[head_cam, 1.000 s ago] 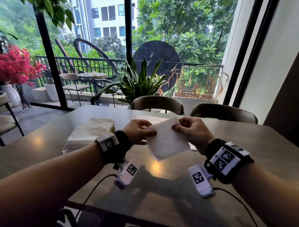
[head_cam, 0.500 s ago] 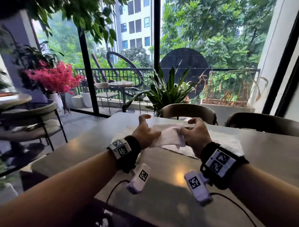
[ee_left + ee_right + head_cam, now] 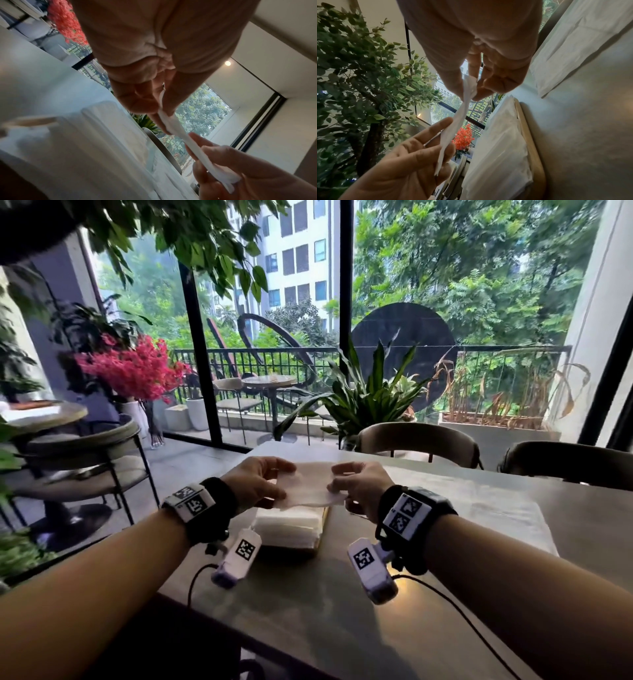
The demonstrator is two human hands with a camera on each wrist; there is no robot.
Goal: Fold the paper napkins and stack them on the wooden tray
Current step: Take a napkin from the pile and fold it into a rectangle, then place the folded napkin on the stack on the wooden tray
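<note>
A folded white napkin (image 3: pixel 308 489) hangs flat just above a stack of folded napkins (image 3: pixel 289 529) on the wooden tray (image 3: pixel 324 518). My left hand (image 3: pixel 286 481) pinches the napkin's left edge and my right hand (image 3: pixel 334 479) pinches its right edge. In the left wrist view the thumb and fingers of the left hand (image 3: pixel 163 112) clamp the napkin (image 3: pixel 188 143), seen edge-on. In the right wrist view the right hand (image 3: pixel 469 88) pinches the same napkin (image 3: pixel 457 121), with the stack (image 3: pixel 498 142) and tray rim (image 3: pixel 532 142) below.
Flat white napkins (image 3: pixel 479 508) lie on the grey table (image 3: pixel 342 611) to the right of the tray. Two chairs (image 3: pixel 418 440) stand at the far side. The table's left edge runs close beside the tray, with a round chair (image 3: pixel 85 460) beyond it.
Both hands have carried the napkin to the left, laid it from upright to flat, and brought it down over the stack on the tray. The head view has swung left.
</note>
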